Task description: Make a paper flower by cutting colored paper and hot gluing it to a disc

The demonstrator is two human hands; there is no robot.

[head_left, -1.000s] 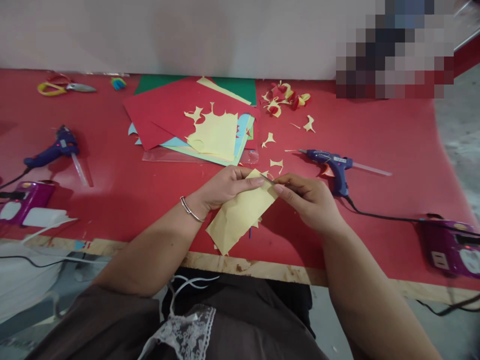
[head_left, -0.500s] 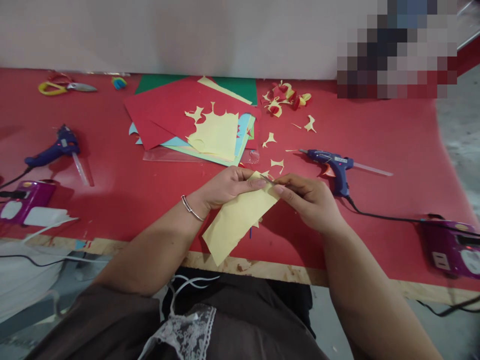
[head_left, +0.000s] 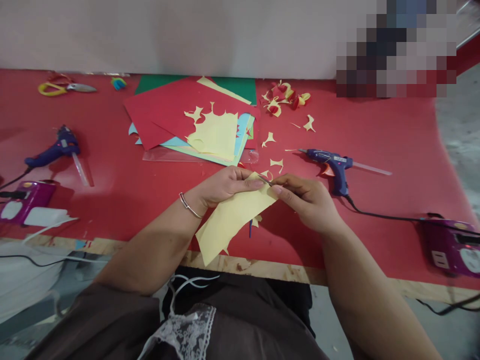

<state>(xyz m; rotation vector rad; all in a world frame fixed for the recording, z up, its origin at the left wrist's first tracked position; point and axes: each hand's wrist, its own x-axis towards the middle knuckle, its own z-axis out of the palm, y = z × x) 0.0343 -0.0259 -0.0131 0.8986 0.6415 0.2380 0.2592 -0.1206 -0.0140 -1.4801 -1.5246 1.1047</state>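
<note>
My left hand (head_left: 234, 186) pinches a sheet of pale yellow paper (head_left: 234, 212) near its upper end, thumb on top. The sheet slants down to the left, towards the table's front edge. In my right hand (head_left: 302, 197) are scissors (head_left: 265, 179), closed in by the fingers. Only their narrow metal blades show, lying at the paper's upper edge beside my left thumb; the handles are hidden. A small curled yellow scrap (head_left: 267, 174) is just beyond the blades. Below the sheet, another yellow scrap (head_left: 257, 221) and a thin blue stick (head_left: 250, 229) lie on the table.
A pile of coloured paper (head_left: 165, 112) lies at the back, with yellow-red paper pieces (head_left: 281, 95) to its right. Glue guns lie left (head_left: 56, 147) and right (head_left: 333, 165). Yellow-handled scissors (head_left: 67, 88) are at the far left. Purple power boxes (head_left: 446, 245) stand at both sides.
The lower end of the yellow sheet has swung left, showing more of the scrap and blue stick beneath. Both hands have shifted only slightly left.
</note>
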